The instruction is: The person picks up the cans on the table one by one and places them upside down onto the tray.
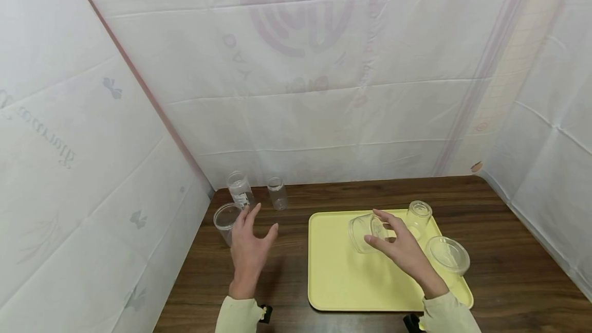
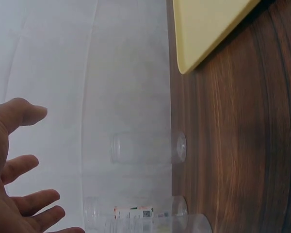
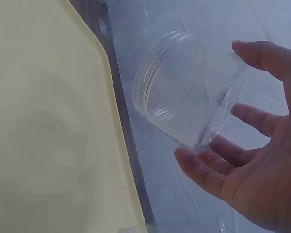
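My right hand [image 1: 400, 245] holds a clear wide-mouthed jar [image 1: 361, 233] by its base, tilted on its side above the yellow tray [image 1: 342, 281]. In the right wrist view the fingertips and thumb of the hand [image 3: 262, 141] touch the base end of the jar [image 3: 174, 92], and its threaded mouth points away from the palm. My left hand [image 1: 250, 251] is in the air with fingers spread and nothing in it, beside a clear open jar [image 1: 225, 222] at the left; the left wrist view also shows this hand [image 2: 19, 184] empty.
At the tray's right side are an upside-down clear jar [image 1: 418, 215] and a wide clear round container [image 1: 448, 255] near the edge. A labelled clear jar [image 1: 240, 191] and a slim clear jar [image 1: 277, 194] stand at the back left of the brown table [image 1: 287, 281]. White sheets [image 1: 314, 117] surround the table.
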Available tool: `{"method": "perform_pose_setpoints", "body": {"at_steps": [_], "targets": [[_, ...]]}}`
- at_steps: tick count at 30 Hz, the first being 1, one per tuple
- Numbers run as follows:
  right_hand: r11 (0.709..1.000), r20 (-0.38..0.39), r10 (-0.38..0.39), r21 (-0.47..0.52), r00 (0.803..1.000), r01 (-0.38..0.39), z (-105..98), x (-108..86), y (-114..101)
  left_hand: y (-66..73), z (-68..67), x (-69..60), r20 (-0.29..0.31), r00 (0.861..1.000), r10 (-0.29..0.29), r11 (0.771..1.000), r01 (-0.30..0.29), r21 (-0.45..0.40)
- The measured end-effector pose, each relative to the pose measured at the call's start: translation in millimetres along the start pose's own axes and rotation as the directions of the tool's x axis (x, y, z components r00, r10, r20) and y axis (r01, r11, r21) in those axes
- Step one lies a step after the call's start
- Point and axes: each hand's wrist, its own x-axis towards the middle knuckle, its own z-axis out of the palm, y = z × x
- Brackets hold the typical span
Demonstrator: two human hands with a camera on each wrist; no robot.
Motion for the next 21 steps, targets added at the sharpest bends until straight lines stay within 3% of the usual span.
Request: {"method": "perform_pose_setpoints", "body": {"at_steps": [21], "targets": [[0.992,0.012,-0.012,-0.129,1.000,0.013,-0.2,3.2,0.3,-29.8,-16.5,16.3,0.020,0.992,-0.125,0.989,0.123,0.088]]}}
